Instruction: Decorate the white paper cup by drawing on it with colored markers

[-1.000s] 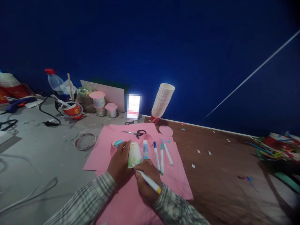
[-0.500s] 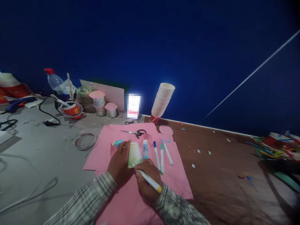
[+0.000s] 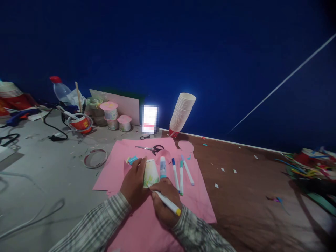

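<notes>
My left hand point(image 3: 135, 180) is closed around the left side of a paper cup point(image 3: 151, 172), which carries green and yellow leaf marks near its lower end. A white felt-tip pen point(image 3: 168, 203) with a yellow end is gripped in my right hand point(image 3: 166, 206), its tip at the lower edge of the cup. Just beyond the right hand lies a glue stick point(image 3: 163, 166). Beside it are a blue-capped marker point(image 3: 175, 176), a green-ended marker point(image 3: 181, 178) and a lilac marker point(image 3: 187, 170). Pink paper sheets point(image 3: 202, 199) lie beneath everything here.
Scissors point(image 3: 152, 149) lie on the far part of the pink paper, near a pink paper disc point(image 3: 186, 146). A tape roll point(image 3: 95, 158) rests on the left. A tall stack of paper cups point(image 3: 182, 112) leans against the blue wall. Small decorated pink-topped cups point(image 3: 124, 123) stand at the back.
Almost nothing differs. Both hands keep their places on the cup and the pen, with the pen tip shifted very slightly at the cup's lower edge.
</notes>
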A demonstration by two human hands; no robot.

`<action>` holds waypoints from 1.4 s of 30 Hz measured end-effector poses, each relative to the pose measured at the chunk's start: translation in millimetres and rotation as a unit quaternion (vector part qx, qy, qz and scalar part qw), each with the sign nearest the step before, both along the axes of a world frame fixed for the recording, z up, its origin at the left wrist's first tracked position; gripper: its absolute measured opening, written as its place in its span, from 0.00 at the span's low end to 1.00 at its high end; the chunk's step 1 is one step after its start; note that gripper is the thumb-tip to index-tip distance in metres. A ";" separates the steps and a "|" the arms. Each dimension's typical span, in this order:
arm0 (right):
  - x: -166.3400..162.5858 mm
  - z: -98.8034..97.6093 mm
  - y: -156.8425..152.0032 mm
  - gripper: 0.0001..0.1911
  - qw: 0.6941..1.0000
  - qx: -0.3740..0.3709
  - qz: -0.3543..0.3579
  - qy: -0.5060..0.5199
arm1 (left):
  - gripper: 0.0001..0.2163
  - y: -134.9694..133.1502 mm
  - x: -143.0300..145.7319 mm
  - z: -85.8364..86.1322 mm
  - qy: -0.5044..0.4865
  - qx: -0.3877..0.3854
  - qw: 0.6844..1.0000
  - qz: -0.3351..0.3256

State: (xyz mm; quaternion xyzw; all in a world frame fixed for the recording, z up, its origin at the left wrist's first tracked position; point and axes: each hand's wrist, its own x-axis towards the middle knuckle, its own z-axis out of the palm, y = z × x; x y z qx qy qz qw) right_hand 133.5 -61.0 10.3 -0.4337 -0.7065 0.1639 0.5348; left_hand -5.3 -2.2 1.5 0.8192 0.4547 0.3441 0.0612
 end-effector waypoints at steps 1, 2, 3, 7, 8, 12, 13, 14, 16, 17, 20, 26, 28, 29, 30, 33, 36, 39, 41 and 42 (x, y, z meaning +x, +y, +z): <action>0.3 -0.3 0.0 0.12 1.000 0.000 0.003 -0.001 | 0.41 -0.1 0.0 -0.2 0.002 0.002 1.000 0.000; 0.6 -0.3 0.0 0.12 1.000 -0.001 0.004 -0.003 | 0.41 0.0 0.1 -0.5 0.003 0.003 1.000 -0.001; 0.8 -0.3 0.0 0.12 1.000 -0.001 0.003 -0.004 | 0.41 0.0 0.2 -0.8 0.004 0.002 1.000 -0.002; 0.7 0.6 -0.5 0.12 1.000 0.003 0.005 -0.001 | 0.42 0.5 0.5 -1.2 0.001 0.001 1.000 -0.003; 0.5 0.9 -0.7 0.12 1.000 0.004 0.007 0.002 | 0.42 0.6 0.5 -1.2 0.000 0.002 1.000 -0.003; 0.2 2.1 -0.9 0.12 1.000 0.003 -0.001 -0.006 | 0.41 0.7 0.2 -0.8 -0.001 -0.003 1.000 -0.001; 0.4 2.2 -0.9 0.11 1.000 0.001 0.000 -0.012 | 0.42 0.7 0.1 -0.9 -0.002 -0.005 1.000 0.000; 0.6 2.2 -0.9 0.10 1.000 -0.002 0.004 -0.018 | 0.42 0.6 0.0 -1.0 -0.003 -0.006 1.000 0.002; 1.2 2.1 -0.7 0.09 1.000 -0.010 0.010 -0.022 | 0.42 0.6 -0.2 -1.1 -0.004 -0.006 1.000 0.003; 1.5 2.0 -0.6 0.08 1.000 -0.013 0.007 -0.021 | 0.42 0.6 -0.2 -1.1 -0.006 -0.005 1.000 0.003; 2.2 1.7 -0.3 0.09 1.000 -0.009 -0.004 -0.011 | 0.42 0.6 0.1 -0.5 -0.007 -0.001 1.000 0.002; 1.5 1.6 -0.7 0.10 1.000 -0.004 -0.003 -0.010 | 0.42 0.6 0.4 0.5 0.001 0.000 1.000 0.002; 1.3 1.5 -0.7 0.10 1.000 -0.004 -0.007 -0.011 | 0.42 0.8 0.2 0.2 0.004 -0.003 1.000 0.003; 1.3 1.4 -0.6 0.10 1.000 -0.006 -0.003 -0.012 | 0.42 0.9 0.0 0.0 0.005 -0.004 1.000 0.004; 1.4 1.4 -0.6 0.09 1.000 -0.008 0.003 -0.013 | 0.42 1.0 -0.1 -0.2 0.005 -0.005 1.000 0.004; 1.6 1.3 -0.7 0.10 1.000 -0.018 -0.002 -0.011 | 0.42 1.1 -0.3 -0.4 -0.001 -0.008 1.000 0.002; 1.4 0.7 -0.8 0.10 1.000 -0.017 -0.008 -0.015 | 0.42 1.1 0.0 -0.3 -0.004 -0.007 1.000 -0.001; 0.8 -0.3 -0.7 0.10 1.000 -0.013 -0.001 -0.014 | 0.42 1.1 0.2 -0.3 -0.004 -0.003 1.000 0.001; 0.2 -1.0 -0.7 0.11 1.000 -0.014 -0.005 -0.008 | 0.42 1.2 0.0 -0.7 -0.005 -0.006 1.000 0.003; 0.0 -1.4 -0.7 0.11 1.000 -0.015 -0.006 -0.008 | 0.43 1.2 -0.2 -1.0 -0.003 -0.007 1.000 0.002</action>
